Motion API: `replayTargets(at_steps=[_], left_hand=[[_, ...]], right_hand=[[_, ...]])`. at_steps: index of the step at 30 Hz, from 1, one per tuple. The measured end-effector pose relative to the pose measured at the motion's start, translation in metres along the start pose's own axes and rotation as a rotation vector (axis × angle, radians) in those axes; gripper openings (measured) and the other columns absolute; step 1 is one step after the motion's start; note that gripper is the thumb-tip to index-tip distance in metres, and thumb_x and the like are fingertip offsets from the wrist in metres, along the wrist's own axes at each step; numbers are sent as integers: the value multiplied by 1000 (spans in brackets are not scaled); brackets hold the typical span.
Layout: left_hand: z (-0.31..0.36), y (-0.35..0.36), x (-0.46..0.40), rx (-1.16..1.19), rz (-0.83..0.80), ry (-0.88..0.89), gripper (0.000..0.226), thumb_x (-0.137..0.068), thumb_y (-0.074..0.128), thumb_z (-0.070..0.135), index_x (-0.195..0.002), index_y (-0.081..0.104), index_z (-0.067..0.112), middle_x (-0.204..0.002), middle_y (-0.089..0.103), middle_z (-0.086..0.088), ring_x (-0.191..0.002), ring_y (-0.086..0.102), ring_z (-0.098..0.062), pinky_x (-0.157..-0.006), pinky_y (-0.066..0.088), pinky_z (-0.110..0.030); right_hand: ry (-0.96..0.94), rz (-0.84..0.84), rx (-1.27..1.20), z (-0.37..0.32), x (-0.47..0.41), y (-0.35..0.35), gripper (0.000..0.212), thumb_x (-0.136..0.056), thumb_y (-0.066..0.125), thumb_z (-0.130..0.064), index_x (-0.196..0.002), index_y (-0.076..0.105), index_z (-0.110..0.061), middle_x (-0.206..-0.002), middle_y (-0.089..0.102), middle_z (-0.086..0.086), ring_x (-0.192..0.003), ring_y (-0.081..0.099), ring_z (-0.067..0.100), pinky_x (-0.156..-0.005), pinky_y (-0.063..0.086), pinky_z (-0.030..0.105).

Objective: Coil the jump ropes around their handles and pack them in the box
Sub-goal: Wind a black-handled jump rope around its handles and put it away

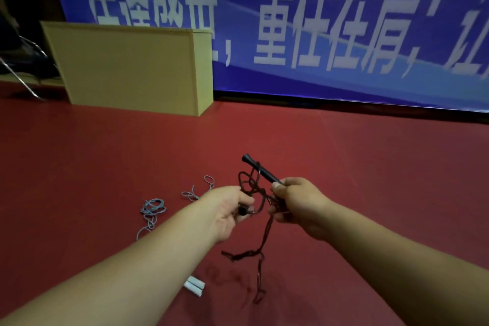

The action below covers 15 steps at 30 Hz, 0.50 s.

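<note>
A: How do the hands sit?

B: Both forearms reach forward over the red floor [370, 167]. The right hand [299, 204] has its grip clenched round a black jump-rope handle [260, 169], which tilts up and away to the left, flared end farthest. The left hand [230, 209] curls its grip round the second black handle [242, 210]; only the end of it shows.

A: And the rope?

B: The dark brown rope [260, 246] tangles in loops between the two hands, then hangs down to the floor near the person.

A: What else is around?

B: A grey-blue rope [153, 208] lies loosely heaped on the floor to the left, partly hidden by the left forearm. Its white handles [195, 286] lie side by side, nearer, under that arm. Far left stands a yellow wooden box [127, 66], before a blue banner [344, 21] with white characters.
</note>
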<state>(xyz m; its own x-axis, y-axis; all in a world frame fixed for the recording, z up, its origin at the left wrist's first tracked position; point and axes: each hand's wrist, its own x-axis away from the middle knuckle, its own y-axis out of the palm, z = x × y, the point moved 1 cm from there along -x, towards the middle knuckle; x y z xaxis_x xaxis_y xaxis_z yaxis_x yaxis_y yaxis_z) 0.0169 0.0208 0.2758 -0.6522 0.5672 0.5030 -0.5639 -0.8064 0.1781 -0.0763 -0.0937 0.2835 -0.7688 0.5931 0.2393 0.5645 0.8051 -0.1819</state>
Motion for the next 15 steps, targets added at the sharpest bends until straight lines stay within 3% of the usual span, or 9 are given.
replayTargets(at_steps=[3,5,6,10,12,15], left_hand=[[-6,-25,0,71,-3,-15,27,-89,46,-18,-84,53,7,-68,56,-13,-63,51,-19,-51,46,-21],[-3,-35,-9,112,-9,12,35,-90,42,-20,-65,58,-1,-67,54,-12,-66,49,-18,-62,45,-22],[0,-38,-11,158,1,46,33,-91,42,-20,-67,57,-4,-73,52,-12,-68,50,-18,-67,46,-24],[-3,-39,-18,201,5,59,13,-94,47,-13,-89,53,-2,-83,52,-12,-73,56,-20,-65,56,-26],[-13,-38,-21,166,8,37,10,-98,47,-5,-96,53,2,-82,54,-11,-74,60,-23,-69,56,-35],[-15,-33,-20,144,13,9,9,-102,44,7,-97,51,8,-86,59,-13,-76,64,-28,-71,55,-44]], right_hand=[[-101,25,377,15,-2,7,23,-100,48,-24,-85,59,-10,-72,63,11,-56,59,20,-54,44,28],[-165,18,706,19,-8,8,26,-97,51,-30,-86,64,-11,-77,71,12,-65,62,24,-56,44,29],[-166,5,778,19,-9,7,27,-96,51,-32,-85,65,-11,-78,72,11,-69,65,25,-58,47,30],[-207,16,968,20,-16,5,29,-93,53,-37,-81,67,-15,-70,66,4,-69,63,26,-55,46,33],[-222,69,1019,16,-18,4,26,-91,54,-37,-79,66,-16,-68,62,1,-66,60,24,-50,40,30],[-200,164,1072,9,-18,1,24,-86,52,-35,-81,66,-16,-69,62,2,-62,61,24,-48,42,27]])
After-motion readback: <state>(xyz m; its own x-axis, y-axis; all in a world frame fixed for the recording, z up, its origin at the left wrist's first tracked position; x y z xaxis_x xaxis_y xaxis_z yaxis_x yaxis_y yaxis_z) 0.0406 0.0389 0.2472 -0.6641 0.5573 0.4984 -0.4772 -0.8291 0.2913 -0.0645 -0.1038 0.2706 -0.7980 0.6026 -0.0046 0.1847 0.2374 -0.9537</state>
